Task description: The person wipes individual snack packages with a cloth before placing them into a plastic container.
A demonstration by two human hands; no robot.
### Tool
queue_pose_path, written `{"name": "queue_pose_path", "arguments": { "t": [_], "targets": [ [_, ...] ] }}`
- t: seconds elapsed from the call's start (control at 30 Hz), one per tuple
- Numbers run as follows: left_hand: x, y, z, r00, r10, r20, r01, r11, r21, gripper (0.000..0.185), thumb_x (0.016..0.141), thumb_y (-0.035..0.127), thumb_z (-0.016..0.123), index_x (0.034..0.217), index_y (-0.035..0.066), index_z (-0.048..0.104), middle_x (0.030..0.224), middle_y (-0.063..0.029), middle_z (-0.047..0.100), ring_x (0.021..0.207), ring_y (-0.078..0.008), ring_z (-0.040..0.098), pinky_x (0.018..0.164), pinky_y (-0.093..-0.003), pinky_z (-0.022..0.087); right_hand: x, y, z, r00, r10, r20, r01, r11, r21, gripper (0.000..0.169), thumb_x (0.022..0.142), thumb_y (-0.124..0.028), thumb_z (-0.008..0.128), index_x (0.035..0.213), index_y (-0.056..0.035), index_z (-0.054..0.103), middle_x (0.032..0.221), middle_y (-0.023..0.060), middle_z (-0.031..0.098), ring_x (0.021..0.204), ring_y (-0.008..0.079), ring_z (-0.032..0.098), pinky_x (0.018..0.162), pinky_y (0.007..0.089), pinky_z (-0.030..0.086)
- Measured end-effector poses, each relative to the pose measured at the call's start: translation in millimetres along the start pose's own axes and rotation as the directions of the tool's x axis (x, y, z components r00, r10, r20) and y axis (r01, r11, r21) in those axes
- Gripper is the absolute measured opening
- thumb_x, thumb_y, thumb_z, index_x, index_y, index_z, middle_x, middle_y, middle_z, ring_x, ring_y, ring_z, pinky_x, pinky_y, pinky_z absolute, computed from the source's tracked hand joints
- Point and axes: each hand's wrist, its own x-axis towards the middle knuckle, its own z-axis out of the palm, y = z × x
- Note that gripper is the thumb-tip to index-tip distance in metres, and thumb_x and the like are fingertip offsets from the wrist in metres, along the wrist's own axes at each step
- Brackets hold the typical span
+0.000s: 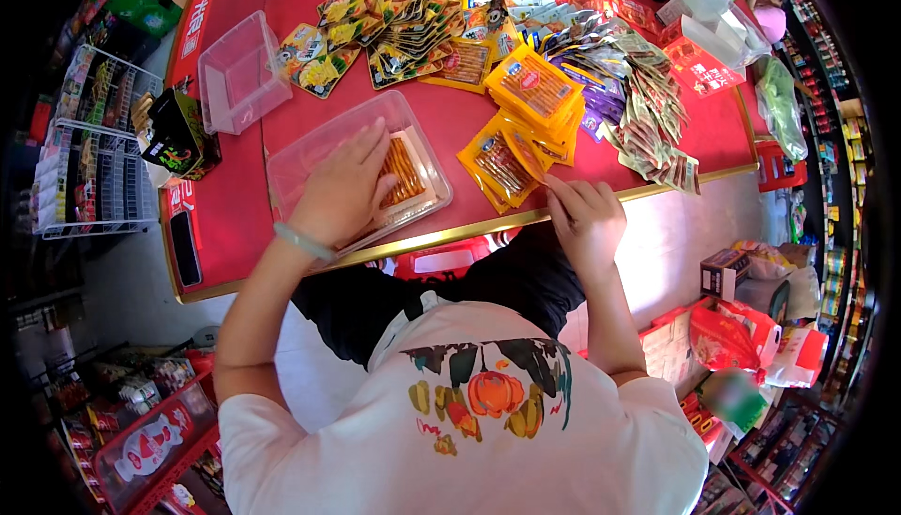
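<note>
My left hand (346, 188) reaches flat into a clear plastic box (299, 160), fingers extended and thumb apart. Under and beside it lies a packet of brown stick-shaped snacks (403, 176) with a pale border; whether the palm presses on it is hidden. Between thumb and forefinger, my right hand (588, 216) pinches the edge of a yellow snack packet (526, 156) near the table's front edge. This packet leans on another yellow packet with a window showing brown sticks (501, 167). Just behind rises a stack of matching yellow packets (538, 86).
Piled across the back of the red table (310, 117) are yellow-and-black snack pouches (408, 19) and silvery pouches (651, 107). An uncovered clear container (239, 75) stands at left, near a black carton (179, 131) and a phone (185, 248). A gold strip (450, 233) edges the table.
</note>
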Motion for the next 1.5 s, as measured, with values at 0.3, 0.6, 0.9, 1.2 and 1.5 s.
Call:
{"name": "queue_pose_path", "arguments": {
  "t": [0.3, 0.6, 0.9, 1.2, 1.5],
  "targets": [
    [8, 153, 4, 0.901, -0.049, 0.43, 0.307, -0.629, -0.714, 0.049, 0.105, 0.039, 0.036, 0.142, 0.006, 0.036, 0.132, -0.0119, 0.052, 0.122, -0.0209, 0.052, 0.106, -0.0404, 0.039, -13, -30, -34, 0.979, -0.192, 0.069, 0.188, 0.98, 0.063, 0.036, 0.065, -0.014, 0.078, 0.1, -0.0143, 0.072, 0.075, -0.0031, 0.061, 0.067, 0.017, 0.057, 0.055, 0.0315, 0.045],
    [21, 158, 57, 0.901, -0.093, 0.424, 0.237, -0.713, -0.66, 0.037, 0.105, 0.033, 0.037, 0.133, 0.009, 0.044, 0.121, -0.0044, 0.059, 0.11, -0.0151, 0.06, 0.096, -0.0358, 0.049, -14, -11, -71, 0.844, 0.359, 0.397, -0.536, 0.548, 0.642, 0.017, 0.089, -0.019, 0.068, 0.093, -0.0035, 0.063, 0.08, 0.0079, 0.065, 0.072, 0.0152, 0.064, 0.064, 0.0293, 0.05],
    [27, 177, 29, 0.914, 0.081, 0.397, 0.284, -0.828, -0.484, 0.055, 0.105, 0.049, 0.023, 0.141, 0.011, 0.038, 0.13, -0.0055, 0.053, 0.118, -0.0164, 0.054, 0.103, -0.0351, 0.043, -7, -38, 0, 0.993, 0.11, 0.035, -0.115, 0.903, 0.415, 0.027, 0.081, -0.02, 0.071, 0.1, -0.0077, 0.056, 0.099, 0.0132, 0.059, 0.09, 0.0318, 0.059, 0.076, 0.0412, 0.047],
    [42, 160, -8, 0.977, -0.091, 0.194, 0.05, -0.783, -0.619, 0.057, 0.105, 0.047, 0.021, 0.147, 0.01, 0.03, 0.14, -0.0095, 0.046, 0.126, -0.0234, 0.05, 0.107, -0.0408, 0.039, -41, -39, -11, 0.995, -0.042, 0.096, -0.013, 0.86, 0.511, 0.024, 0.074, -0.02, 0.076, 0.088, -0.0095, 0.059, 0.085, 0.0059, 0.06, 0.07, 0.0233, 0.058, 0.062, 0.0331, 0.047],
    [39, 155, 0, 0.956, -0.068, 0.286, 0.132, -0.77, -0.624, 0.057, 0.104, 0.048, 0.024, 0.139, 0.006, 0.04, 0.131, -0.0071, 0.056, 0.12, -0.0205, 0.056, 0.103, -0.0398, 0.045, -37, -37, -25, 0.743, 0.449, 0.496, -0.518, -0.083, 0.852, 0.028, 0.093, -0.027, 0.066, 0.104, -0.0039, 0.054, 0.092, 0.0008, 0.059, 0.077, 0.0073, 0.055, 0.065, 0.0225, 0.045]
  ]
}}
